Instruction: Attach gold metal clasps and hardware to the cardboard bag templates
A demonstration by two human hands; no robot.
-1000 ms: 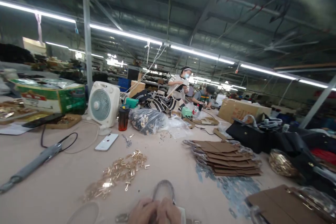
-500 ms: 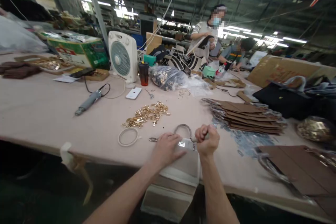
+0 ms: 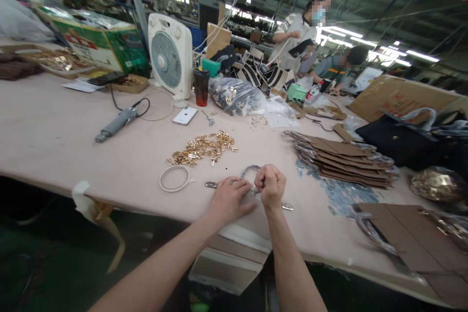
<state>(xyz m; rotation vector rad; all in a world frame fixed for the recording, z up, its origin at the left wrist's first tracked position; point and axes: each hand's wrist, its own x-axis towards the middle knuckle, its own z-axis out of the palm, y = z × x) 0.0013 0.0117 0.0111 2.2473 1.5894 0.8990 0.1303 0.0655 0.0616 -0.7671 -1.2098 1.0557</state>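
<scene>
A beige bag piece (image 3: 234, 248) hangs over the near edge of the pink table (image 3: 54, 126). My left hand (image 3: 228, 200) presses down on its top edge with fingers curled. My right hand (image 3: 271, 186) is a fist, pinched on something small at the same spot, just in front of a grey loop handle (image 3: 248, 171). Small metal clasps lie at either side, one clasp (image 3: 211, 185) to the left and another clasp (image 3: 287, 206) to the right. A white ring (image 3: 174, 178) lies left of my hands, and a pile of gold metal fittings (image 3: 203, 147) sits beyond them.
Stacked brown leather pieces (image 3: 347, 161) lie to the right, more brown panels (image 3: 420, 239) at the near right. A power tool (image 3: 115, 124), phone (image 3: 185, 115), cup (image 3: 201, 87), fan (image 3: 169, 55) and bagged hardware (image 3: 234, 97) stand farther back. Other people (image 3: 298, 39) work at the far end.
The view dropped from the hall to the table edge. My right hand moved left and closer to my left hand over the bag's top edge.
</scene>
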